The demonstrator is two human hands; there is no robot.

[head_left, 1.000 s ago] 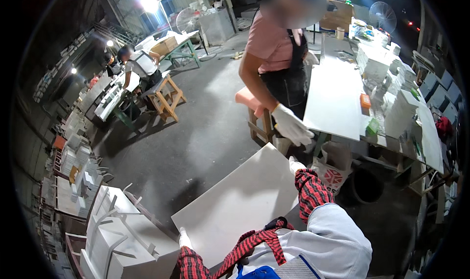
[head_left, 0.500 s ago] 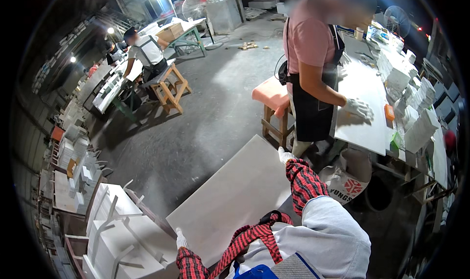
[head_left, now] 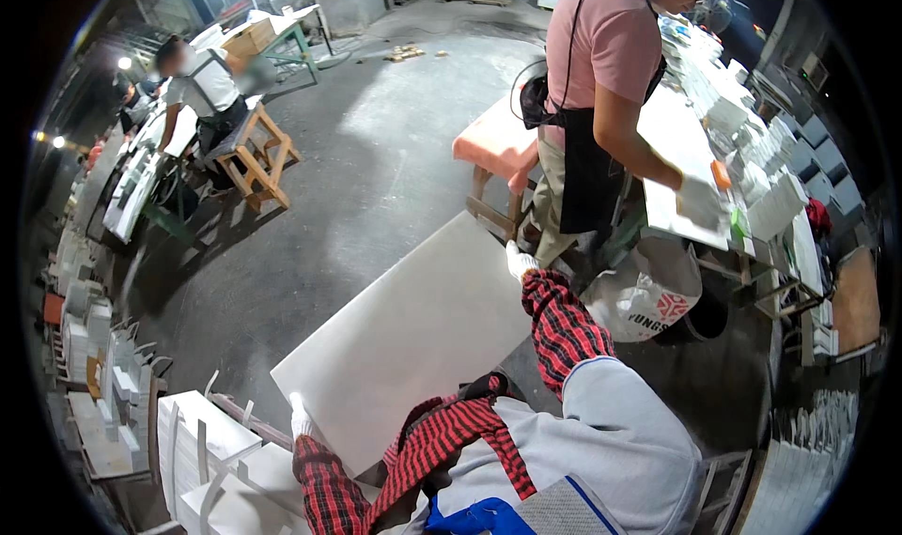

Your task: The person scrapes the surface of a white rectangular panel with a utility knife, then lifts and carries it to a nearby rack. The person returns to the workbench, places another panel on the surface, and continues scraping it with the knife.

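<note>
A large, flat white rectangular panel is held in front of me between my two gloved hands, slanting from lower left to upper right. My left hand, in a white glove, is closed on the panel's left edge. On the far right edge, near the corner, my right hand grips it with the arm stretched out. Both my sleeves are red-and-black checked. The panel's underside and the fingers beneath it are hidden.
Strapped stacks of white slabs stand at my lower left. A white sack sits to my right, beside a co-worker bent over a table. Just beyond the panel's far corner is a cloth-covered stool.
The panel and both my hands have shifted left and farther up in the view, still together. My view has turned, and the co-worker's arm has moved over the table.
</note>
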